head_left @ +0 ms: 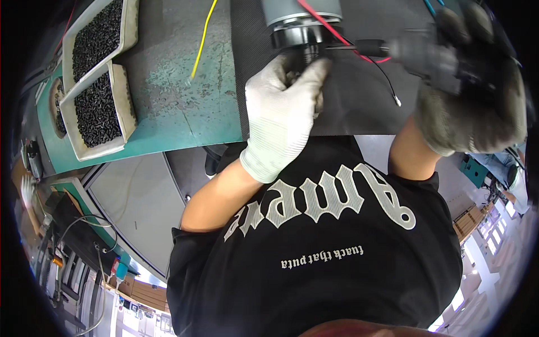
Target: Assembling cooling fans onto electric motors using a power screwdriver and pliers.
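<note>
My left hand (283, 109), in a white knitted work glove, is up against the lower end of a grey cylindrical motor with a black ribbed collar (300, 22) that stands on a dark textured rubber mat (359, 106); my fingertips are pinched together on something small right at the motor's black base — too hidden by the glove for me to tell what it is. My right hand (471, 95), in a dirtier grey knitted glove, is curled tightly around a dark, blurred handheld power tool (426, 53) whose narrow tip points left toward the motor's base, just beside my left fingertips. A red wire (331, 31) runs down off the motor and crosses under the tool's tip, and a thin black wire with a bare metal end (390, 84) trails across the mat. To the left, on the worn green workbench top (168, 101), lies a loose yellow wire (202, 39), and farther left — well apart from my hands — sit two cream-coloured open trays filled with small black screws (98, 106).
</note>
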`<move>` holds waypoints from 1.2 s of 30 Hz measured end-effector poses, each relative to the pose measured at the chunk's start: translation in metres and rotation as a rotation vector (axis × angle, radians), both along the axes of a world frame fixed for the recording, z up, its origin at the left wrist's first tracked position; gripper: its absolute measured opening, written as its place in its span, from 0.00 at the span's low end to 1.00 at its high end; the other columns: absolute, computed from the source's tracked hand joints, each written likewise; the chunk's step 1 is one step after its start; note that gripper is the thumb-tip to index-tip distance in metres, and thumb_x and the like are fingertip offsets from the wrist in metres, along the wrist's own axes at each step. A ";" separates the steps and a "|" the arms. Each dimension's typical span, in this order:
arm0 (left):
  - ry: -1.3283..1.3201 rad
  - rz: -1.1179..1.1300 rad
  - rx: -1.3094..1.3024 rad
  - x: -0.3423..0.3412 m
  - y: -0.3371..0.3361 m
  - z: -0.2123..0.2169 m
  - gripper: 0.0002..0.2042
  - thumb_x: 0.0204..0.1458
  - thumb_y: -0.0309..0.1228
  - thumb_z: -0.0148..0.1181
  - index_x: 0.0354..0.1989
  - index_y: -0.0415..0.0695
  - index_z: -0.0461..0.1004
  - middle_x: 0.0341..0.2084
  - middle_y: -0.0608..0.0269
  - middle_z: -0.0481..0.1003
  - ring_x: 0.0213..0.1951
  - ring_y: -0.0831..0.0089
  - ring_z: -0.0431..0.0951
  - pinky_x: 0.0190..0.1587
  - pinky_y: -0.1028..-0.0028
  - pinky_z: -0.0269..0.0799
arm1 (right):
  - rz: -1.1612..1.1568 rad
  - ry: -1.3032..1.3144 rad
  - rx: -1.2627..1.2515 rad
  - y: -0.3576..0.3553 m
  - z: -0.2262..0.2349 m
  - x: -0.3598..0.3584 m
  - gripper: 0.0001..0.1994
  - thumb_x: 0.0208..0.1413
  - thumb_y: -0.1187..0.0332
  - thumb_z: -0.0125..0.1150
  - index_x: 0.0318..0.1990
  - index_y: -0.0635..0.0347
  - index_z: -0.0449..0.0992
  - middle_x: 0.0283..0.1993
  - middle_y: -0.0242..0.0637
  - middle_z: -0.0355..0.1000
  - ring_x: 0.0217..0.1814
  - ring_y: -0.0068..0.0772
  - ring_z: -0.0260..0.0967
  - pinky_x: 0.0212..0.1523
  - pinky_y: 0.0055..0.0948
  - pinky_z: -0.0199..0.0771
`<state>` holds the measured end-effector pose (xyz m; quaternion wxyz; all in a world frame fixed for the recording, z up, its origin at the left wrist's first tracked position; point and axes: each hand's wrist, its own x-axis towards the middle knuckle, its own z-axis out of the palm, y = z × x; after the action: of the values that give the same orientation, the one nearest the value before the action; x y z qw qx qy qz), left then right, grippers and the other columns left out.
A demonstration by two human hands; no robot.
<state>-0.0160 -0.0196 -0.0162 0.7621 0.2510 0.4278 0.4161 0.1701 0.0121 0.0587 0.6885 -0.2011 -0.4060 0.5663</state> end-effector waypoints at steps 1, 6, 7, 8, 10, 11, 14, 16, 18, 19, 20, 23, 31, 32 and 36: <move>0.244 -0.067 0.083 0.000 0.001 0.006 0.08 0.61 0.28 0.54 0.44 0.36 0.73 0.22 0.65 0.72 0.19 0.84 0.65 0.24 0.82 0.64 | -0.015 -0.002 -0.013 -0.001 -0.001 0.005 0.24 0.60 0.59 0.49 0.51 0.76 0.66 0.51 0.60 0.62 0.50 0.50 0.64 0.51 0.43 0.63; -0.141 -0.005 -0.200 0.001 0.014 0.010 0.11 0.60 0.25 0.54 0.46 0.31 0.71 0.32 0.59 0.76 0.31 0.78 0.76 0.30 0.79 0.73 | -0.140 -0.015 -0.065 -0.018 -0.001 0.029 0.23 0.61 0.59 0.49 0.52 0.74 0.66 0.50 0.57 0.62 0.48 0.46 0.64 0.49 0.40 0.64; -0.354 -0.060 -0.259 0.002 0.017 0.002 0.11 0.60 0.24 0.53 0.47 0.31 0.69 0.37 0.58 0.75 0.34 0.77 0.76 0.34 0.77 0.75 | -0.176 -0.025 -0.069 -0.020 0.001 0.022 0.22 0.61 0.59 0.49 0.52 0.74 0.66 0.49 0.56 0.62 0.48 0.46 0.64 0.49 0.39 0.64; -0.362 -0.086 -0.260 0.005 0.019 -0.003 0.11 0.60 0.24 0.53 0.47 0.31 0.69 0.37 0.58 0.75 0.34 0.77 0.76 0.34 0.77 0.75 | -0.215 -0.037 -0.073 -0.015 0.006 0.020 0.22 0.61 0.59 0.49 0.52 0.74 0.66 0.49 0.55 0.62 0.48 0.45 0.64 0.48 0.38 0.64; -0.445 -0.136 -0.254 0.014 0.021 -0.008 0.11 0.60 0.24 0.52 0.48 0.31 0.68 0.36 0.58 0.75 0.33 0.75 0.76 0.36 0.75 0.76 | -0.292 -0.061 -0.084 -0.019 0.002 0.006 0.22 0.61 0.60 0.49 0.52 0.73 0.66 0.48 0.54 0.63 0.47 0.43 0.64 0.47 0.37 0.65; -0.486 -0.157 -0.254 0.018 0.019 -0.010 0.11 0.61 0.24 0.52 0.48 0.31 0.67 0.36 0.57 0.75 0.33 0.75 0.76 0.38 0.74 0.76 | -0.328 -0.072 -0.093 -0.022 0.003 -0.001 0.22 0.62 0.60 0.49 0.52 0.73 0.66 0.48 0.53 0.63 0.47 0.43 0.64 0.47 0.36 0.65; -0.433 -0.183 -0.233 0.032 0.018 -0.011 0.11 0.60 0.23 0.54 0.47 0.29 0.67 0.36 0.56 0.75 0.35 0.73 0.77 0.40 0.73 0.77 | -0.421 -0.100 -0.100 -0.024 0.007 -0.003 0.21 0.62 0.60 0.50 0.53 0.72 0.66 0.47 0.51 0.63 0.45 0.41 0.64 0.46 0.34 0.65; -0.273 -0.163 -0.234 0.037 0.016 -0.007 0.11 0.59 0.23 0.54 0.47 0.29 0.67 0.36 0.56 0.75 0.36 0.72 0.78 0.39 0.74 0.76 | -0.469 -0.105 -0.111 -0.021 0.003 -0.007 0.21 0.62 0.60 0.50 0.53 0.71 0.65 0.46 0.50 0.63 0.45 0.39 0.64 0.45 0.33 0.66; -0.288 -0.163 -0.236 0.038 0.015 -0.007 0.11 0.59 0.23 0.55 0.47 0.29 0.67 0.36 0.56 0.75 0.36 0.72 0.78 0.39 0.74 0.76 | -0.504 -0.105 -0.125 -0.026 0.005 0.003 0.21 0.62 0.60 0.50 0.53 0.71 0.65 0.46 0.48 0.63 0.44 0.38 0.64 0.44 0.31 0.66; -0.303 -0.157 -0.238 0.038 0.014 -0.007 0.11 0.59 0.22 0.55 0.47 0.29 0.67 0.36 0.56 0.75 0.36 0.72 0.78 0.39 0.74 0.76 | -0.518 -0.104 -0.133 -0.026 0.002 -0.003 0.20 0.63 0.60 0.50 0.53 0.70 0.65 0.45 0.48 0.63 0.44 0.37 0.64 0.44 0.31 0.66; -0.318 -0.145 -0.235 0.037 0.014 -0.007 0.11 0.59 0.22 0.55 0.47 0.29 0.67 0.36 0.56 0.75 0.36 0.72 0.78 0.39 0.75 0.76 | -0.525 -0.102 -0.137 -0.025 0.004 0.001 0.20 0.63 0.61 0.50 0.53 0.70 0.65 0.45 0.47 0.64 0.43 0.36 0.64 0.43 0.30 0.67; -0.316 -0.140 -0.222 0.040 0.013 -0.005 0.11 0.59 0.22 0.55 0.47 0.29 0.67 0.37 0.55 0.75 0.36 0.72 0.78 0.39 0.75 0.76 | -0.545 -0.098 -0.155 -0.027 0.002 -0.006 0.20 0.63 0.61 0.50 0.54 0.69 0.65 0.44 0.45 0.64 0.42 0.34 0.64 0.42 0.28 0.67; -0.239 -0.154 -0.174 0.036 0.016 -0.005 0.11 0.62 0.23 0.50 0.51 0.31 0.66 0.41 0.54 0.75 0.40 0.69 0.78 0.41 0.71 0.76 | -0.595 -0.074 -0.206 -0.024 -0.005 -0.016 0.18 0.64 0.61 0.50 0.54 0.67 0.65 0.41 0.39 0.65 0.39 0.29 0.64 0.39 0.22 0.69; -0.237 -0.157 -0.165 0.037 0.018 -0.003 0.12 0.62 0.23 0.50 0.51 0.31 0.65 0.41 0.55 0.75 0.40 0.69 0.78 0.41 0.71 0.76 | -0.611 -0.071 -0.199 -0.024 -0.003 -0.016 0.18 0.64 0.62 0.50 0.55 0.66 0.65 0.41 0.39 0.65 0.39 0.28 0.64 0.38 0.22 0.69; -0.150 -0.070 -0.112 0.043 0.014 -0.005 0.12 0.57 0.25 0.57 0.44 0.28 0.70 0.31 0.55 0.78 0.31 0.71 0.79 0.35 0.74 0.77 | -0.760 -0.947 0.147 -0.044 -0.016 0.062 0.20 0.54 0.77 0.58 0.55 0.67 0.68 0.51 0.50 0.68 0.49 0.43 0.70 0.48 0.35 0.74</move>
<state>0.0271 -0.0056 -0.0216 0.8188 0.1908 0.3834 0.3822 0.2324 -0.0317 0.0430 0.5991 -0.5136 -0.6059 0.1007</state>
